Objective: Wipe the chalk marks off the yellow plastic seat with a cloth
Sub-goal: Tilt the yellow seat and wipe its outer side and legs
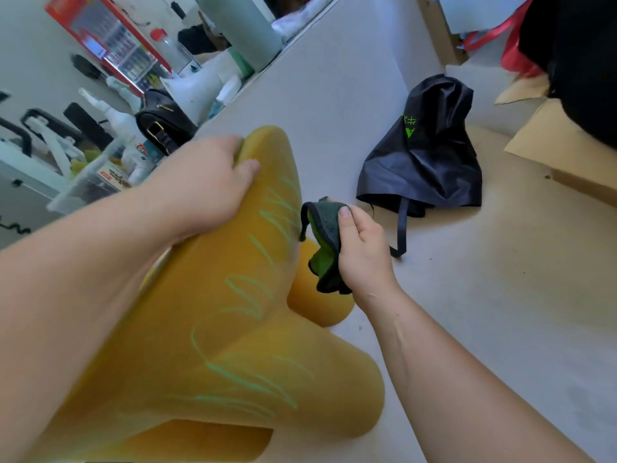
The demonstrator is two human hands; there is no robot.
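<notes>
Centre-left on the floor point(500, 329): yellow seat point(233, 329), green chalk marks point(250, 379) along its top. Your left hand point(207, 182) curls its grip over the far edge. Your right hand point(364, 255) pinches the cloth point(325, 248) just right of it. Black bag point(430, 155) lies beyond, far right.

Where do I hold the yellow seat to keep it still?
Probably the rounded far end of the yellow seat, from the left, as the left hand grips it: that edge is thin enough to wrap and clear of the chalk marks.
</notes>
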